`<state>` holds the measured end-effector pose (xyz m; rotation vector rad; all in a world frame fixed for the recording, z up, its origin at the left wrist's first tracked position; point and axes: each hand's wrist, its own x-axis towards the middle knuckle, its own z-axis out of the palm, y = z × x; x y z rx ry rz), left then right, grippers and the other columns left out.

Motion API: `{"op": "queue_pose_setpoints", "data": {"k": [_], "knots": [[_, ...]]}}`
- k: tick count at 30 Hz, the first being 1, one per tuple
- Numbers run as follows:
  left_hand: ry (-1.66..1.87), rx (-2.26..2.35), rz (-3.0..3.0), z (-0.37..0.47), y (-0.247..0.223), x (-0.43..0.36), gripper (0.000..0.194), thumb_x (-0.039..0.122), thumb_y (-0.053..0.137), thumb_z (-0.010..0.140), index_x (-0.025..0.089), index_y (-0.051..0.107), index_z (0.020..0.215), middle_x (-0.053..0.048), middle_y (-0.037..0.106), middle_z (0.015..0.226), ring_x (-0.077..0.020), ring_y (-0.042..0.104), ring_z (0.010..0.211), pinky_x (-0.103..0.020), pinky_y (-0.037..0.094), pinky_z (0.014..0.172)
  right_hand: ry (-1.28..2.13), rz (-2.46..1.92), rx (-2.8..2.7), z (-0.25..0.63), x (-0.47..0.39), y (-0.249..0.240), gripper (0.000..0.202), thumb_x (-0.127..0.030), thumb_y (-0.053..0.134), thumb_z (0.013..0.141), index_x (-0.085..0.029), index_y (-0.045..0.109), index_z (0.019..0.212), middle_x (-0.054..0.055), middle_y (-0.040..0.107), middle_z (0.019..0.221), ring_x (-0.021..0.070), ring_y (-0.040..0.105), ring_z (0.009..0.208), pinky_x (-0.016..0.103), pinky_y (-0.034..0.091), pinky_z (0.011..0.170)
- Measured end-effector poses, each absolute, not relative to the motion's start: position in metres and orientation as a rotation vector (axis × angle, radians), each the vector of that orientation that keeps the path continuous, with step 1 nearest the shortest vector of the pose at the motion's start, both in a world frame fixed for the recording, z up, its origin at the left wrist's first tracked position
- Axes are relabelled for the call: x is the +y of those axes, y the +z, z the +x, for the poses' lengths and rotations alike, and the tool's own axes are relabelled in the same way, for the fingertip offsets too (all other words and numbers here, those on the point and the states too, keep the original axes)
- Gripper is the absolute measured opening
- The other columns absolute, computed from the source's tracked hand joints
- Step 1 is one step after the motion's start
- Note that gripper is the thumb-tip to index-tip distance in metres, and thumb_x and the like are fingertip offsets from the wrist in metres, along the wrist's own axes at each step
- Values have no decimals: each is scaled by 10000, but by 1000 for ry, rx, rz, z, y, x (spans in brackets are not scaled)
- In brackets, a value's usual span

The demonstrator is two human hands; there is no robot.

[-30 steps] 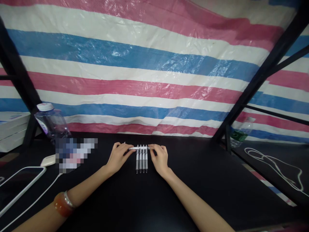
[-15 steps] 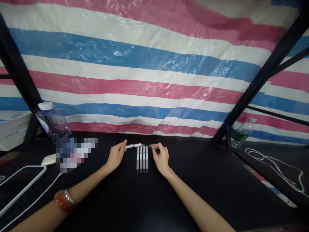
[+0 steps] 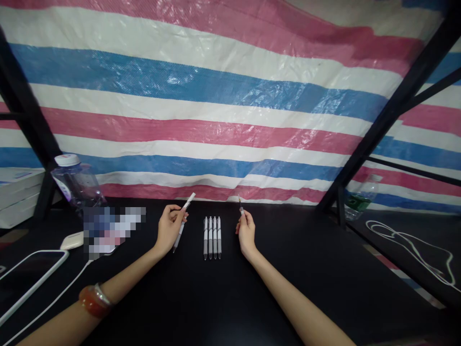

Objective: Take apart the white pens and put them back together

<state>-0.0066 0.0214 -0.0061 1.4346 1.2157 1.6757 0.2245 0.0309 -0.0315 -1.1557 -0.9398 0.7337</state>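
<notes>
My left hand [image 3: 170, 229] is closed around a white and grey pen [image 3: 189, 199]. The pen slants, its white end up and away from me, and its grey end shows below the fingers. My right hand [image 3: 247, 232] pinches a thin pen refill [image 3: 240, 202] upright, its narrow tip above the fingertips; the lower part is hidden in the hand. Between the hands, several white and grey pens [image 3: 210, 238] lie side by side in a neat row on the black table [image 3: 216, 298], grey ends toward me. Neither hand touches the row.
At the left are a clear bottle with a white cap [image 3: 77, 182], a phone [image 3: 32, 274], a cream-coloured case [image 3: 72, 240], a white cable [image 3: 61, 293] and stacked white boxes [image 3: 19, 197]. A green-labelled bottle [image 3: 361, 199] and a coiled cable [image 3: 410, 247] lie right. Striped sheeting [image 3: 216, 129] hangs behind.
My hands have moved apart from above the row. The pen in my left hand has swung from level to slanted, and the refill in my right hand now points up.
</notes>
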Motion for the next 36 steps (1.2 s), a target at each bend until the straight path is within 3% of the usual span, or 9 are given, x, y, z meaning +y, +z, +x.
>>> {"op": "queue_pose_setpoints", "data": {"k": [10, 17, 23, 36], "knots": [[1608, 1334, 1477, -6, -12, 23, 437, 469, 505, 806, 156, 479, 1111, -48, 665, 770, -141, 593, 602, -264, 455, 586, 649, -1122, -886, 232, 40, -43, 383, -358, 559, 702, -185, 487, 1035, 15, 567, 790, 143, 587, 675, 251, 470, 563], [1540, 1399, 1508, -7, -12, 22, 535, 480, 539, 774, 135, 533, 1183, -79, 679, 868, -145, 591, 629, -254, 450, 575, 643, -1087, -980, 232, 40, -45, 403, -335, 577, 704, -152, 501, 1055, 71, 657, 864, 185, 625, 826, 345, 467, 792], [1495, 1442, 1541, -7, -9, 20, 468, 508, 530, 772, 160, 639, 1066, -71, 688, 857, -168, 607, 670, -257, 457, 592, 622, -1079, -1005, 230, 42, -46, 322, -311, 573, 709, -146, 562, 986, 109, 670, 945, 214, 632, 914, 377, 463, 850], [1509, 1399, 1525, -7, -13, 24, 412, 500, 563, 751, 163, 638, 976, -57, 676, 841, -187, 619, 758, -262, 467, 652, 645, -1067, -1045, 228, 39, -41, 212, -276, 582, 699, -156, 589, 874, 88, 686, 871, 211, 649, 849, 378, 484, 827]]}}
